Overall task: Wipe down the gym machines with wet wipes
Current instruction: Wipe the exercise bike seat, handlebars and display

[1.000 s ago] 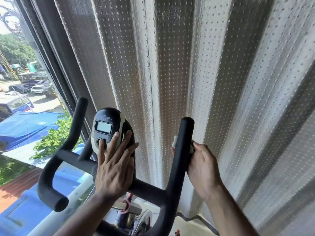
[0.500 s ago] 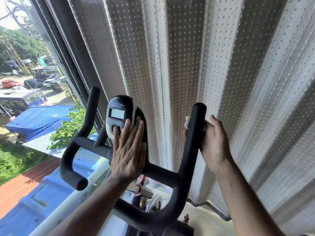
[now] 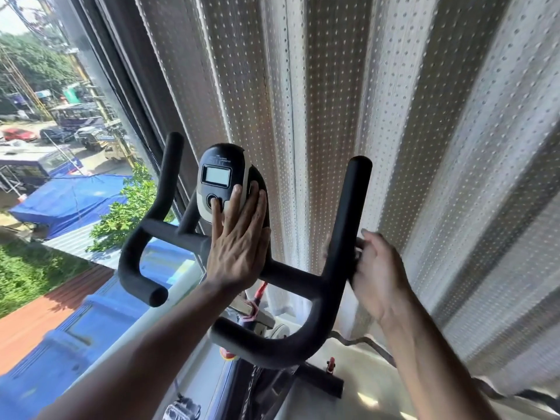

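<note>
The exercise bike's black foam handlebar (image 3: 351, 201) curves up at centre right, and its left horn (image 3: 136, 247) mirrors it. A black and white console (image 3: 216, 177) with a small screen sits between them. My left hand (image 3: 239, 247) lies flat against the console's lower right side, fingers straight, one fingertip on the round button. My right hand (image 3: 378, 277) is blurred and wraps the right upright bar from behind at mid-height. A pale bit of the wet wipe (image 3: 358, 254) shows between its fingers and the bar; most of the wipe is hidden.
A dotted sheer curtain (image 3: 303, 101) hangs close behind the handlebar. A window (image 3: 45, 147) at left looks out on blue roofs and parked vehicles. The bike frame and a red knob (image 3: 331, 363) lie below, above a pale floor.
My right hand slid up to near the top of the right bar, then back down to mid-height. My left hand stayed flat on the console. The view shifted down and right.
</note>
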Motion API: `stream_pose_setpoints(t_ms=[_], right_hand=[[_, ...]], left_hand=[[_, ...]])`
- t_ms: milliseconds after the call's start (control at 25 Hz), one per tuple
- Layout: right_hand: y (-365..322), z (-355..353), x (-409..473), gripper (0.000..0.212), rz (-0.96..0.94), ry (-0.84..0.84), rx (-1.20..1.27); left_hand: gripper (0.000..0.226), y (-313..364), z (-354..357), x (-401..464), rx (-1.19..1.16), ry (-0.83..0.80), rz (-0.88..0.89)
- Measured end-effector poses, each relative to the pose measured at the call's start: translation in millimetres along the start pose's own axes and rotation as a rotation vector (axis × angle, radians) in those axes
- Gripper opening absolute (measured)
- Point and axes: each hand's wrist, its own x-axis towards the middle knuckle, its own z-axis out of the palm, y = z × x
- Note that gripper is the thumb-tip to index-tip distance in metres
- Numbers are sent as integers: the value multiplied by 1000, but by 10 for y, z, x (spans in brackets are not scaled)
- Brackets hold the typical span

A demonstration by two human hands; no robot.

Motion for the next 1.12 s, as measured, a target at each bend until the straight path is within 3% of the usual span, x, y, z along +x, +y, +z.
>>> stream_pose_setpoints(t_ms=[40, 120, 280, 440, 560, 640, 800, 1040, 1120], right_hand=[[-154, 50, 127, 26, -57, 45, -3], [-298, 125, 263, 34, -210, 116, -171], [307, -3, -32, 33, -581, 219, -581], [653, -405, -337, 39, -800, 140, -967], [345, -347, -208, 20, -908, 136, -1133], [116, -240, -103, 15, -928, 170, -1196], [156, -225, -275, 25, -835, 189, -1308], [106, 16, -574, 17, -911, -113, -1556], [119, 195, -484, 11, -856, -183, -1666]], left_hand=[[63, 4, 0, -5, -6, -2, 0], [63, 3, -7, -50, -33, -10, 20], [63, -248, -117, -349, -123, -74, 120], [67, -622, -261, -639, -173, -85, -97], [67, -930, -307, -639, -212, -146, -112], [69, -1089, -271, -571, -226, -179, -118], [67, -1171, -118, -491, -204, -310, -217], [70, -1210, -67, -494, -243, -337, -211], [72, -1199, -82, -494, -250, -335, -220]])
